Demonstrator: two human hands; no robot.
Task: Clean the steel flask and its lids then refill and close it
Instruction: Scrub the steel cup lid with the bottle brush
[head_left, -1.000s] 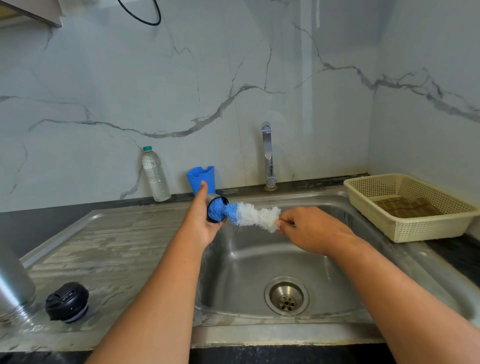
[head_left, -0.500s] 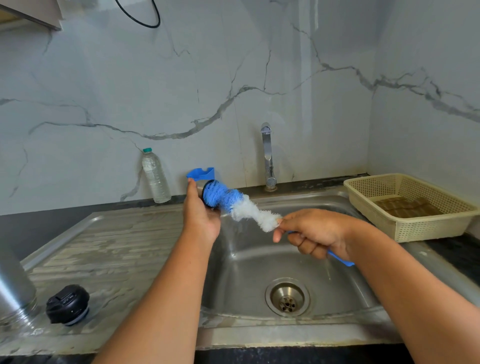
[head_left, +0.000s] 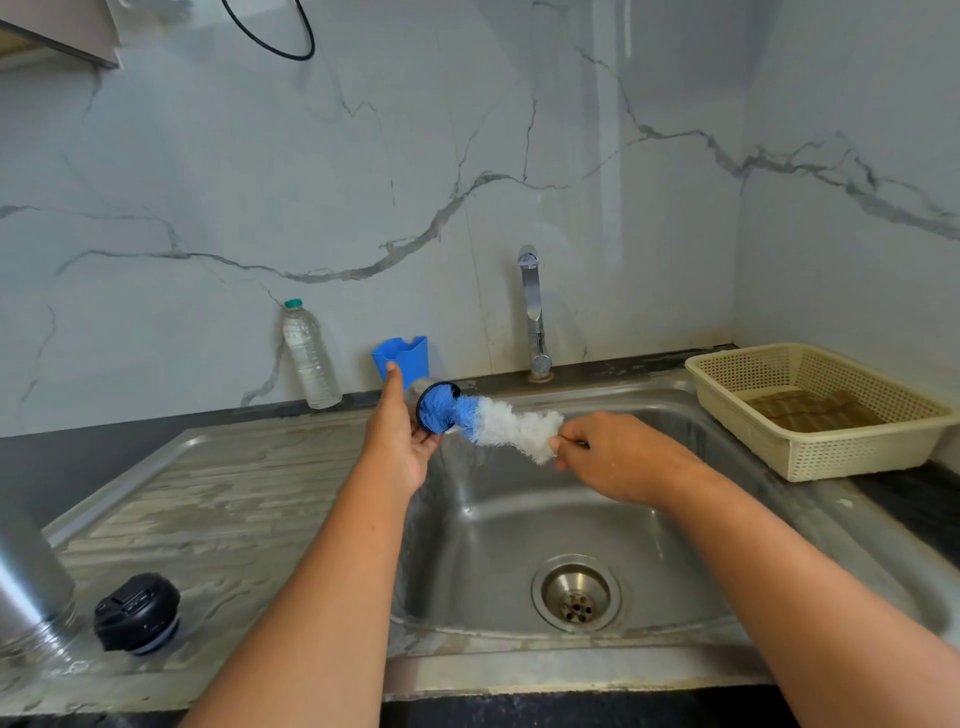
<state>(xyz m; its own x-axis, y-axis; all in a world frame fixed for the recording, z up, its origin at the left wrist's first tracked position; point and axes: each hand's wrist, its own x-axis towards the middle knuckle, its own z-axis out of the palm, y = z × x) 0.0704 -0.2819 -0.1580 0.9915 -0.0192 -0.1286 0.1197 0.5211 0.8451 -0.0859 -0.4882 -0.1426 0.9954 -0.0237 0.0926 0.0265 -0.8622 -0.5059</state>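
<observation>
The left hand (head_left: 397, 441), at frame centre, grips a steel cup lid (head_left: 414, 388) over the sink (head_left: 493, 519). The right hand (head_left: 613, 457) pinches the bottle brush (head_left: 493, 423), whose blue tip is buried in the lid. Lid scrubbing seems to be the step in hand. The black stopper lid (head_left: 137, 613) and steel flask (head_left: 31, 582) wait at lower left on the drainboard (head_left: 208, 493). The next move probably calls for a rinse under the tap (head_left: 532, 312).

my brush (head_left: 498, 423) has fluffy bristles, blue then white. the sink (head_left: 519, 519) is brushed steel, its drainboard (head_left: 208, 493) dull and water-stained. the black lid (head_left: 137, 612) looks matt plastic; the flask (head_left: 31, 582) smooth shiny steel.
</observation>
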